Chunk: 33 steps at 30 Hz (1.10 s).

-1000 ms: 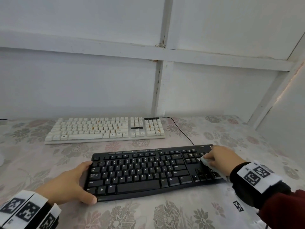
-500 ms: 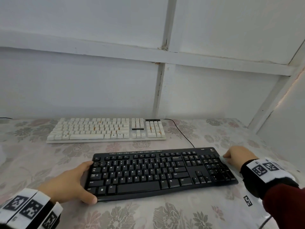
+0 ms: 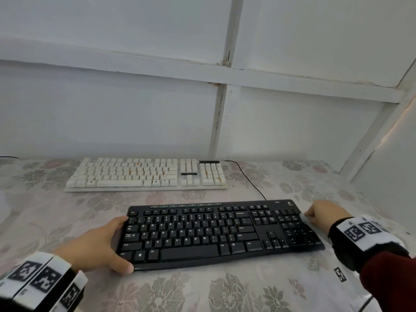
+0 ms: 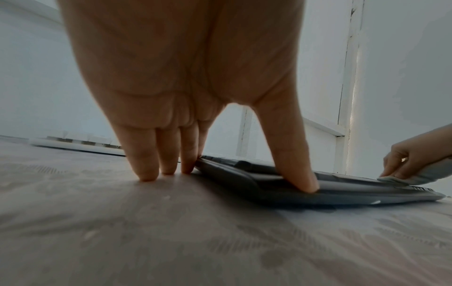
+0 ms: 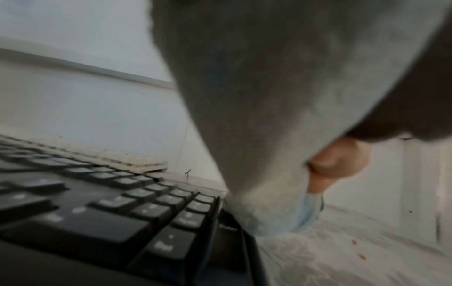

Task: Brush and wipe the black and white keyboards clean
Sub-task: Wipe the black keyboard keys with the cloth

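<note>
A bare cloth strip (image 3: 184, 197) separates white keyboard (image 3: 146, 174) from black keyboard (image 3: 220, 233), crossed by a cable (image 3: 252, 183).

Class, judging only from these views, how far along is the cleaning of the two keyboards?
Done: nothing can be confirmed clean. In hand: the left hand steadies the black keyboard while the right hand presses a pale cloth at its right edge. Left: the white keyboard sits untouched behind, orange marks showing between keys. No brush is visible.
</note>
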{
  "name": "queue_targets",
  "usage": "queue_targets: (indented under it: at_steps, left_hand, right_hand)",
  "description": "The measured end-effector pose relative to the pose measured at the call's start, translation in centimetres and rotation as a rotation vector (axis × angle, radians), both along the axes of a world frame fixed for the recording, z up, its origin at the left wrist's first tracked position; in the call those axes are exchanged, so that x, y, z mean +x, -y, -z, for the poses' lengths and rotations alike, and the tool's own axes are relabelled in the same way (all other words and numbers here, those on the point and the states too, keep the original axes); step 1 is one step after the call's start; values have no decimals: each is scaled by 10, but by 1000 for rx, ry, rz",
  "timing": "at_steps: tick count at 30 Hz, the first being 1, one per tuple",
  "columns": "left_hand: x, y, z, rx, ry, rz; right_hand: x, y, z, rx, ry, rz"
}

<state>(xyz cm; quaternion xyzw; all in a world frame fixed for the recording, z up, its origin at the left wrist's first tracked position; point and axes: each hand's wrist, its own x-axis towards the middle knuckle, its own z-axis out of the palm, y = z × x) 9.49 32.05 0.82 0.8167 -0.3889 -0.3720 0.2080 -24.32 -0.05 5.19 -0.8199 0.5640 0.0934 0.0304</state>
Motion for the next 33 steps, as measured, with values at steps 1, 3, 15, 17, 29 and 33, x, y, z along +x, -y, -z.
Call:
queue_targets:
  at_steps: [1, 3, 15, 17, 29, 33]
  left_hand:
    - [0, 0, 0, 7, 1, -6]
    - [0, 0, -1, 11, 5, -6]
    - [-4, 2, -8, 47, 85, -27]
    - [-5, 3, -9, 66, 109, -23]
    - [-7, 1, -12, 45, 101, -5]
    - [-6, -1, -11, 27, 61, -8]
  right_hand:
    - [0, 1, -1, -2, 12, -1]
    - [13, -12, -8, 6, 64, -58]
    - [223, -199, -1, 293, 248, -895]
    - [240, -217, 4, 322, 235, -888]
    - [216, -209, 5, 257, 147, -887]
    - [199, -190, 13, 201, 171, -850]
